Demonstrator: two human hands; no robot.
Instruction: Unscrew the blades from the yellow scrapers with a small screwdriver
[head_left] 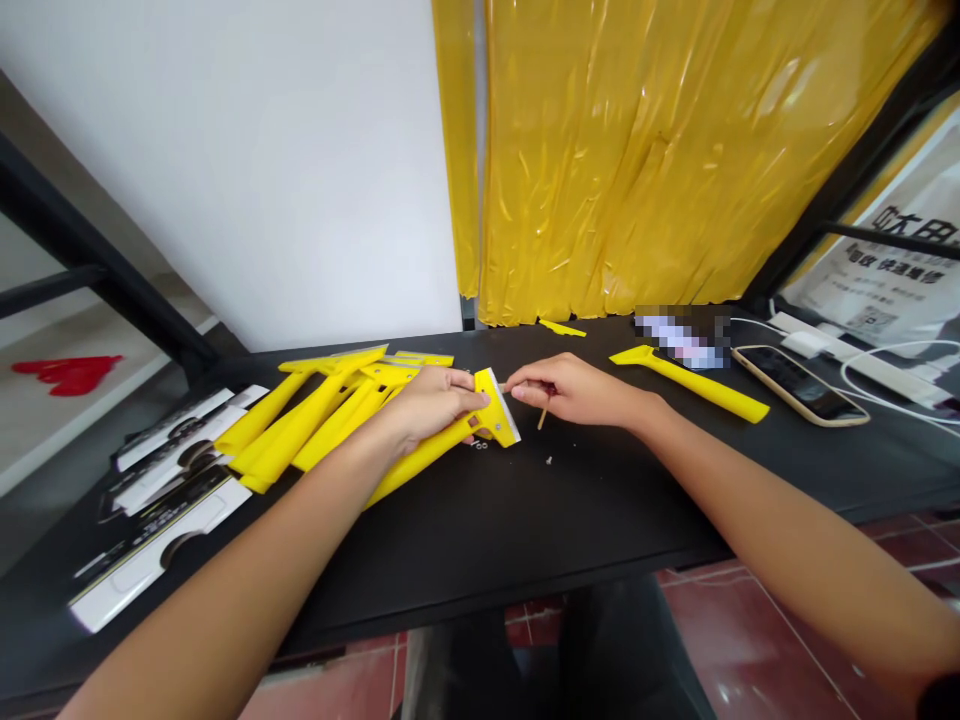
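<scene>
Frame centre: yellow scraper (420,462) was gripped by left hand (429,405); right hand (585,390) was held beside blade (508,405), its grip state unclear.

Cannot make out the pixelated object (684,338) beyond the right hand (574,390), nor identify tiny bits (481,446) beside the left hand (427,405).

Pale-cased phone (799,384) beside a white power strip (862,368), glossy yellow film (637,180) beside a white panel (300,180)
</scene>
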